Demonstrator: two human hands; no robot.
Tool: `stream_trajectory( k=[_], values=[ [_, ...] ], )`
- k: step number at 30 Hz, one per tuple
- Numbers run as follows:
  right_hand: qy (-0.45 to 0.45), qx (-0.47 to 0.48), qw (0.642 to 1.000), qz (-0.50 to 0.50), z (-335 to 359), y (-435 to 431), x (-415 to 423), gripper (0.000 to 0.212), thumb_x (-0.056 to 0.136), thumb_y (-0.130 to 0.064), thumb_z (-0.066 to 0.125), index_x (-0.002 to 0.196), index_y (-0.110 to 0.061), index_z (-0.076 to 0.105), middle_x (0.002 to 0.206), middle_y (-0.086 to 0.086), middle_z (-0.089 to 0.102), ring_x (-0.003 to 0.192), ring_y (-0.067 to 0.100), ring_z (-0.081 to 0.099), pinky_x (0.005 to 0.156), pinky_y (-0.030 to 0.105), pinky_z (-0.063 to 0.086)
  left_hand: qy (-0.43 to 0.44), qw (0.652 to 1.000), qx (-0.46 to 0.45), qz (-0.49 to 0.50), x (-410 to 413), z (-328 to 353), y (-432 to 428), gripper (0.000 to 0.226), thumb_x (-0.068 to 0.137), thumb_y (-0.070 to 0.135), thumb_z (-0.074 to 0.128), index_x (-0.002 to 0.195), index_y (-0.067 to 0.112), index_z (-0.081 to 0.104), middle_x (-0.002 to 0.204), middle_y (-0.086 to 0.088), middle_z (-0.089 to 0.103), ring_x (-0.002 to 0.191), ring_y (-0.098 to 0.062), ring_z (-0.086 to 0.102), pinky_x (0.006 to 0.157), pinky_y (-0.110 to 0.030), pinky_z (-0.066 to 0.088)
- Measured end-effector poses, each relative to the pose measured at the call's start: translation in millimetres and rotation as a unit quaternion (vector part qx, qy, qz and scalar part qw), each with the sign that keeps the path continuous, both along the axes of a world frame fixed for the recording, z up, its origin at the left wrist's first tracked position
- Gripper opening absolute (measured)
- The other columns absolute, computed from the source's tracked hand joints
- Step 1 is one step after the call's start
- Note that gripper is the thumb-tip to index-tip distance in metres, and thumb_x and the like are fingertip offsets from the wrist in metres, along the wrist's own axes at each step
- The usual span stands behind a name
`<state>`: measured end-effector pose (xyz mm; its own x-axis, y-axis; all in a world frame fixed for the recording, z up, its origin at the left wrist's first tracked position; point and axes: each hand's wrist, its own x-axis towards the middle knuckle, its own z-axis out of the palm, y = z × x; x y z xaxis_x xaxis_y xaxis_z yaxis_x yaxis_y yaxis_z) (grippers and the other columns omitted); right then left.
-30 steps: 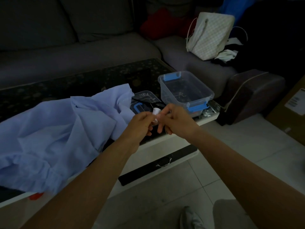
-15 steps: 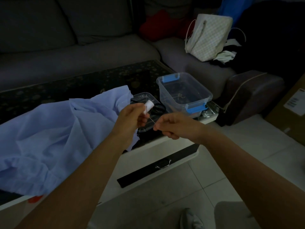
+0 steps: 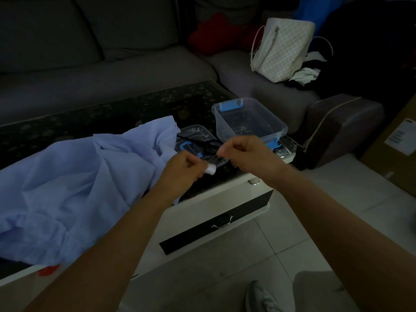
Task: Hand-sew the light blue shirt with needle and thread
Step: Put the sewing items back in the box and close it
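A crumpled light blue cotton shirt (image 3: pixel 74 181) lies heaped on the left part of the dark, patterned-top coffee table (image 3: pixel 135 109), spread within reach, probably so that it is ready once the thread is prepared. Just to its right the left hand (image 3: pixel 182 170) curls its fingers round a small white thread spool (image 3: pixel 211 170), the spool's end poking out towards the other hand. Behind it a flat clear plastic lid with blue trim (image 3: pixel 195 137) rests on the table. The right hand (image 3: pixel 245 154) hovers close by with thumb and forefinger pinched together, apparently on the thread's free end to draw off a length; the strand is too faint to confirm, and no needle shows. Farther right stands an open clear plastic box with blue clasps (image 3: pixel 249 122), likely the sewing kit's container.
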<state>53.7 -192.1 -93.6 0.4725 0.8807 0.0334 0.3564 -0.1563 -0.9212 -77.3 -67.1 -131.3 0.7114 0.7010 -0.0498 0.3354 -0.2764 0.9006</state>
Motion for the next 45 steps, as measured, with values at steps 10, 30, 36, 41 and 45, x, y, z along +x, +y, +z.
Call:
stream_trajectory(
  k=[10,30,36,41,45],
  values=[
    [0.08,-0.097,0.992,0.016,-6,-4,12,0.011,0.092,-0.018,0.061,0.092,-0.009,0.069,0.06,-0.001,0.049,0.047,0.002,0.042,0.048,0.014,0.034,-0.08,0.967,-0.194,-0.144,-3,20,5,0.014,0.092,0.012,0.054,0.091,0.007,0.067,0.076,-0.007,0.064,0.06,-0.008,0.055,0.057,-0.019,0.045],
    [0.06,-0.032,0.998,-0.015,-1,-4,19,0.016,0.089,-0.022,0.066,0.093,-0.007,0.073,0.059,-0.005,0.056,0.051,0.0,0.047,0.053,0.015,0.038,-0.067,0.991,-0.054,-0.103,9,18,-6,0.014,0.09,0.004,0.057,0.086,0.014,0.065,0.069,0.004,0.064,0.061,-0.004,0.057,0.056,-0.014,0.045],
    [-0.071,0.009,0.997,-0.014,-2,-2,12,0.004,0.084,-0.016,0.072,0.086,-0.014,0.074,0.071,-0.006,0.067,0.062,-0.003,0.058,0.064,0.015,0.048,-0.1,0.994,-0.033,0.03,16,15,-8,0.004,0.089,0.017,0.063,0.09,0.013,0.065,0.074,0.0,0.068,0.066,-0.007,0.062,0.065,-0.02,0.051],
    [-0.012,-0.013,0.999,-0.04,-3,-7,18,0.006,0.087,-0.017,0.069,0.092,-0.013,0.07,0.076,-0.002,0.064,0.065,0.005,0.058,0.063,0.02,0.044,-0.185,0.953,-0.241,0.0,18,32,-14,0.009,0.095,0.014,0.053,0.095,0.013,0.062,0.073,0.0,0.07,0.062,-0.006,0.064,0.063,-0.016,0.054],
    [0.141,0.047,0.989,0.015,2,-7,18,0.049,0.089,-0.007,0.064,0.134,-0.016,0.048,0.113,0.0,0.062,0.068,0.004,0.064,0.06,0.02,0.049,-0.181,0.954,-0.236,-0.016,19,35,-16,0.011,0.096,0.015,0.053,0.093,0.013,0.064,0.067,0.002,0.07,0.061,-0.005,0.063,0.061,-0.016,0.053]
  ],
)
